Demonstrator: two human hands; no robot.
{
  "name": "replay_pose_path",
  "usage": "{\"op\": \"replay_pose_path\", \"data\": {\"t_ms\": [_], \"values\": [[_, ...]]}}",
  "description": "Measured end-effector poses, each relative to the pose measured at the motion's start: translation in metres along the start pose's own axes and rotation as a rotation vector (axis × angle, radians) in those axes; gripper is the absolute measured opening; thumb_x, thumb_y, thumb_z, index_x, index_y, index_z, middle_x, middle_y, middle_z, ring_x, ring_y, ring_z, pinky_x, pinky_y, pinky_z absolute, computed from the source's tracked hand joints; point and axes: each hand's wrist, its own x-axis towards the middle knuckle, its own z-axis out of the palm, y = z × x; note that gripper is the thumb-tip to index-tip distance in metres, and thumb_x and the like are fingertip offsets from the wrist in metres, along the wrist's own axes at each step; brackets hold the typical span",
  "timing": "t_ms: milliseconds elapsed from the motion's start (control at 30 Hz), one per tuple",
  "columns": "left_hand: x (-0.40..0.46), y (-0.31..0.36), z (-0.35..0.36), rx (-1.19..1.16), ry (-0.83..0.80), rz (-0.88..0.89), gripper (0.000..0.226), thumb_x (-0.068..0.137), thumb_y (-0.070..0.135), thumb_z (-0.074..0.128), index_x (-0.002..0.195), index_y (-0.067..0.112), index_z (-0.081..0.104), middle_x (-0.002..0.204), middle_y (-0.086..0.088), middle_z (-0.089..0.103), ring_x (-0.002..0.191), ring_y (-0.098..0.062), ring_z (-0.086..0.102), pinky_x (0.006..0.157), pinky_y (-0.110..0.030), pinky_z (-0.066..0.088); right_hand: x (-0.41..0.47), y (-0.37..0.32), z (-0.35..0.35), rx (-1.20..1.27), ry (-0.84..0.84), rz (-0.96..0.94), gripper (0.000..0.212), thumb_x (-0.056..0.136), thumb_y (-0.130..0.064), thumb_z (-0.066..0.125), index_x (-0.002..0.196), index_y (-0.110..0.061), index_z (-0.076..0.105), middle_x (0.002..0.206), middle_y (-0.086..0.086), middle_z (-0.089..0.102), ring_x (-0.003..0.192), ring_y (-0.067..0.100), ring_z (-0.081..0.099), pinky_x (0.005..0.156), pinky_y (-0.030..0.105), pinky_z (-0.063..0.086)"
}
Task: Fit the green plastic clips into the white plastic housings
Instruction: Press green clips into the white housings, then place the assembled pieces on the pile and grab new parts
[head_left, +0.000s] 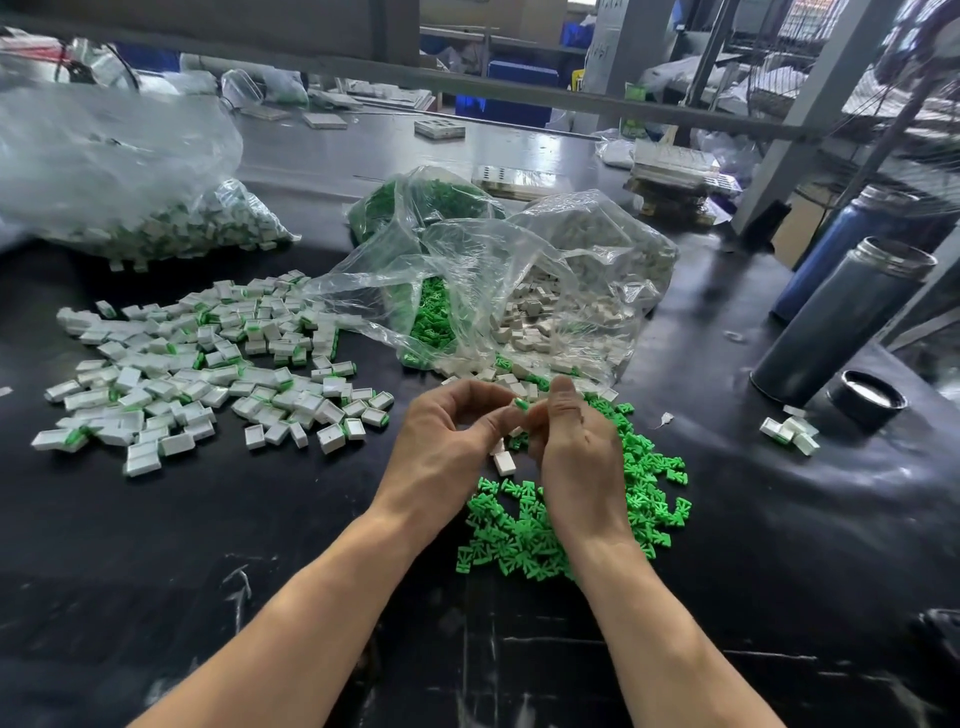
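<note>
**Both hands meeting over the loose clips**

My left hand (447, 441) and right hand (571, 447) meet above the dark surface (208, 545), forearms reaching in from the near edge, knuckles up. The fingers of both hands curl inward and pinch together on one green clip (521, 404), whose tip shows between the left forefinger and right thumb. A white housing (504, 462) sits just below the fingertips; whether my fingers touch it or it lies on the surface I cannot tell.

Under and to the right of my right hand spreads a pile of loose green clips (524, 540). Beyond the fingers, an open clear bag (467, 291) spills green clips and white housings onto the surface, and behind it a second bag (415, 202) holds more green clips. To the left lies a heap of white housings with green showing at their ends (208, 374), and far left a large clear bag (130, 182) is filled with the same kind. At the right stand two tall metal flasks (841, 317), a round lid (866, 400) beside them, and a few white housings (789, 434) near the lid.
</note>
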Motion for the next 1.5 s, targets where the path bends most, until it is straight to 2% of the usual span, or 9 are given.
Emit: {"op": "replay_pose_path", "data": {"t_ms": [267,533,667,767,967,1100,1233,1367,1500], "values": [[-0.001,0.008,-0.004,0.072,0.048,0.016,0.01,0.088,0.008,0.077,0.098,0.008,0.075,0.089,-0.006,0.078,0.084,-0.011,0.073,0.076,-0.017,0.056,-0.001,-0.004,-0.007,0.007,-0.109,-0.106,0.009,0.099,-0.031,0.07,0.095,-0.023,0.072,0.085,-0.006,0.075,0.079,0.012,0.071,0.072,0.038,0.06],[-0.003,0.004,-0.01,0.43,-0.025,0.125,0.018,0.09,0.019,0.078,0.098,0.035,0.071,0.081,0.011,0.07,0.071,-0.002,0.066,0.063,-0.014,0.051,0.0,-0.002,-0.009,-0.046,-0.116,-0.043,0.012,0.1,-0.03,0.067,0.092,-0.024,0.073,0.083,-0.007,0.075,0.077,0.008,0.071,0.072,0.032,0.06],[0.001,0.003,-0.023,0.824,0.064,0.124,0.009,0.092,0.027,0.074,0.098,0.033,0.07,0.091,0.016,0.065,0.084,-0.001,0.063,0.079,-0.021,0.054,0.003,0.004,-0.01,-0.118,-0.035,-0.018,0.014,0.1,-0.031,0.068,0.087,-0.026,0.071,0.077,-0.012,0.072,0.073,0.002,0.066,0.064,0.022,0.053],[0.009,0.006,-0.036,1.108,0.192,0.031,0.009,0.094,0.025,0.067,0.097,0.029,0.074,0.103,0.005,0.066,0.101,-0.018,0.064,0.093,-0.034,0.05,0.007,0.006,-0.015,-0.179,0.007,-0.002,0.012,0.1,-0.035,0.067,0.09,-0.029,0.07,0.082,-0.014,0.071,0.075,0.0,0.065,0.063,0.018,0.047],[0.017,0.014,-0.053,1.444,0.329,-0.084,0.015,0.091,0.022,0.067,0.098,0.033,0.074,0.106,0.003,0.065,0.108,-0.023,0.058,0.095,-0.037,0.04,0.009,0.007,-0.018,-0.336,-0.031,-0.01,0.015,0.099,-0.036,0.067,0.09,-0.025,0.071,0.082,-0.01,0.069,0.078,0.011,0.065,0.07,0.032,0.053],[0.014,0.009,-0.048,1.304,0.316,0.063,0.01,0.094,0.021,0.069,0.098,0.029,0.073,0.102,0.002,0.064,0.104,-0.022,0.057,0.092,-0.038,0.04,0.01,0.004,-0.024,-0.483,-0.1,-0.007,0.009,0.097,-0.035,0.07,0.091,-0.029,0.073,0.084,-0.019,0.067,0.08,0.002,0.062,0.072,0.028,0.049],[0.006,0.005,-0.026,0.932,0.087,0.068,0.012,0.096,0.027,0.068,0.108,0.029,0.071,0.1,0.011,0.061,0.096,-0.011,0.059,0.096,-0.034,0.05,0.01,-0.002,-0.034,-0.549,-0.267,0.072,0.011,0.089,-0.043,0.077,0.083,-0.034,0.075,0.075,-0.018,0.068,0.075,0.001,0.062,0.07,0.028,0.047],[0.002,-0.001,-0.01,0.982,-0.069,0.08,0.031,0.102,0.029,0.057,0.133,0.033,0.061,0.113,0.01,0.058,0.107,-0.015,0.056,0.102,-0.037,0.046,0.008,-0.01,-0.037,-0.624,-0.383,0.104,0.019,0.079,-0.053,0.084,0.078,-0.036,0.075,0.075,-0.018,0.068,0.073,0.0,0.063,0.065,0.025,0.044],[0.003,-0.001,-0.006,1.037,-0.105,0.138,0.029,0.102,0.026,0.059,0.13,0.028,0.065,0.122,0.006,0.061,0.11,-0.018,0.06,0.102,-0.04,0.045,0.005,-0.014,-0.032,-0.739,-0.411,0.06,0.02,0.075,-0.052,0.086,0.079,-0.036,0.075,0.072,-0.02,0.062,0.073,0.0,0.059,0.064,0.025,0.042]]}}
